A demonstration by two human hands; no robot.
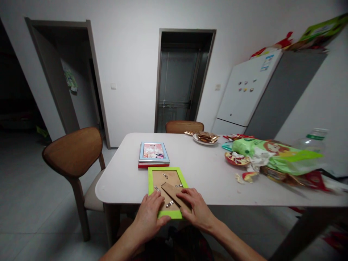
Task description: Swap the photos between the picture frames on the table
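A lime-green picture frame (166, 169) lies back side up at the table's front edge, its near end reaching past the edge. Its brown backing board shows metal clips and a brown stand leg (172, 193) lying at a slant. My left hand (150, 214) grips the frame's lower left side, thumb on the near rim and fingers on the backing. My right hand (196, 209) holds the lower right side, its fingers over the stand leg. Just beyond, a blue frame with a photo (153, 150) lies on top of a red frame (144, 165).
On the table (201, 188), a plate of wrapped snacks (206, 139) stands at the back. To the right are a cut pomegranate (237, 159), peel pieces, a green plastic bag (282, 154) and a large clear bottle (311, 143). Wooden chairs (74, 152) stand left and behind.
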